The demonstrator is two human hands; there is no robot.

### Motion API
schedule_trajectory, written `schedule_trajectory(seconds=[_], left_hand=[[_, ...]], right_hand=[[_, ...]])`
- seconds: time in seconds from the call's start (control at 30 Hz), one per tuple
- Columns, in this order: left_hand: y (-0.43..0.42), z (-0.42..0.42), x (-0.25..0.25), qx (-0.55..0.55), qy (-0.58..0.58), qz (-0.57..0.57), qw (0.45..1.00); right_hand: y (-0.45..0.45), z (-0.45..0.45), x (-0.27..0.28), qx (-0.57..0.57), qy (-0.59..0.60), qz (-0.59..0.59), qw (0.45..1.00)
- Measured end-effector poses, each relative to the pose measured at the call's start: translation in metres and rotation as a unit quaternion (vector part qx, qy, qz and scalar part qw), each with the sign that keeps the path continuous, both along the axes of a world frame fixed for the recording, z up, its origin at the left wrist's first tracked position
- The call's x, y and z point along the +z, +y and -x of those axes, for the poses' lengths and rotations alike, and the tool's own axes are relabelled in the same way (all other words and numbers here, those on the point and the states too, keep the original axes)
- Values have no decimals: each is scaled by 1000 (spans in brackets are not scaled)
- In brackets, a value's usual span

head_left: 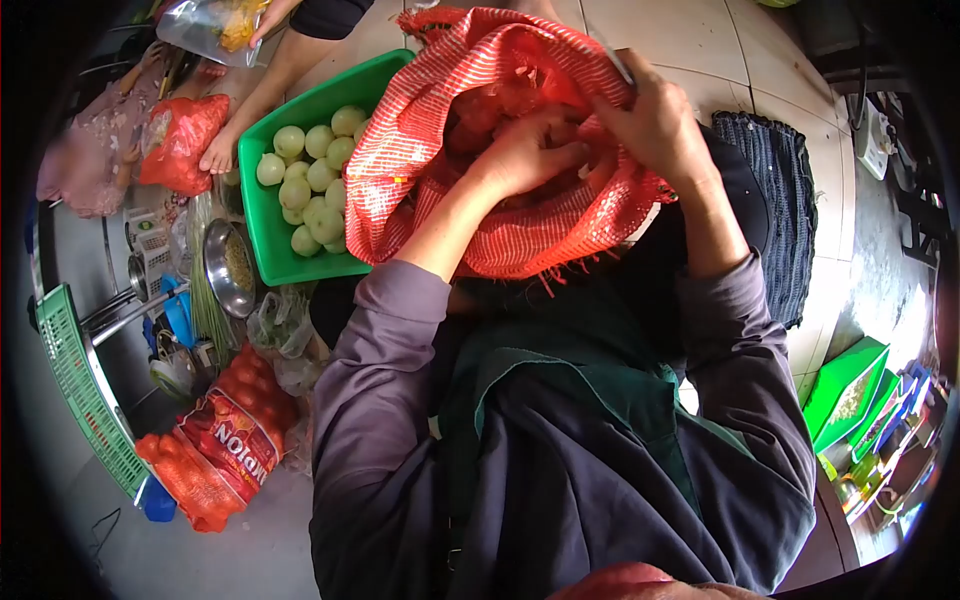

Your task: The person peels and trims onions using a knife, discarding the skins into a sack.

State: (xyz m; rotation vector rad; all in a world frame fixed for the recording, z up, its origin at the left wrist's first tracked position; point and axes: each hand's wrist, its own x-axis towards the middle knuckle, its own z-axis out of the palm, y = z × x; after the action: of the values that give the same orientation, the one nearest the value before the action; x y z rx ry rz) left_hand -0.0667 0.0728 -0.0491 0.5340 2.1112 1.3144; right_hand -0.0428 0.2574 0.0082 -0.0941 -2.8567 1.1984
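A red-and-white striped mesh sack [400, 150] sits in front of me with its mouth open and reddish papery skins [480, 105] inside. My left hand [525, 155] reaches into it, fingers curled and partly hidden; I cannot make out what they hold. At the sack's right rim is my right hand [655, 120], closed, with a thin metal blade [610, 48] sticking up and left from it, which looks like a knife. Its handle is hidden by the hand. Left of the sack, a green tub [258, 215] holds several peeled onions [322, 175].
A full orange mesh sack [235, 430] lies at lower left, near a metal bowl [230, 268] and a green crate [85, 390]. Another person's bare foot [220, 150] is beside a red bag [185, 145]. A dark woven mat [770, 215] lies to the right.
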Motion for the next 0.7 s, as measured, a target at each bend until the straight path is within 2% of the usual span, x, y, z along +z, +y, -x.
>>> schedule_trajectory(seconds=[0.03, 0.1, 0.13, 0.23, 0.27, 0.4, 0.53, 0.57, 0.63, 0.67, 0.7], left_hand=[[-5, 5, -1, -10, 29, 60, 998], [-21, 17, -1, -32, 86, 180, 979], [-27, 23, -13, -27, 168, 164, 972], [-42, 6, -24, -87, 302, 338, 887], [-43, 9, -43, -131, 301, 363, 872], [-13, 3, -42, -79, 290, 336, 893], [-2, 13, -19, -147, 303, 423, 841], [-3, 8, -26, -41, 368, 362, 856], [3, 21, 11, -36, 273, 323, 905], [-2, 23, 19, -125, 343, 343, 865], [3, 26, 23, -105, 249, 311, 911]], right_hand=[[3, 0, -4, -8, 67, 9, 998], [10, -2, 0, -25, 89, -5, 996], [13, -3, 0, -26, 135, -29, 990], [8, -9, 10, -37, 138, 17, 990], [6, -12, 12, -41, 142, 26, 989], [8, -13, 14, -61, 160, 30, 985], [17, -12, 13, -71, 134, -33, 988], [16, -10, 13, -69, 138, -42, 987], [14, -10, 11, -62, 125, -42, 989], [12, -11, 10, -58, 118, -42, 990], [11, -11, 9, -52, 119, -39, 991]])
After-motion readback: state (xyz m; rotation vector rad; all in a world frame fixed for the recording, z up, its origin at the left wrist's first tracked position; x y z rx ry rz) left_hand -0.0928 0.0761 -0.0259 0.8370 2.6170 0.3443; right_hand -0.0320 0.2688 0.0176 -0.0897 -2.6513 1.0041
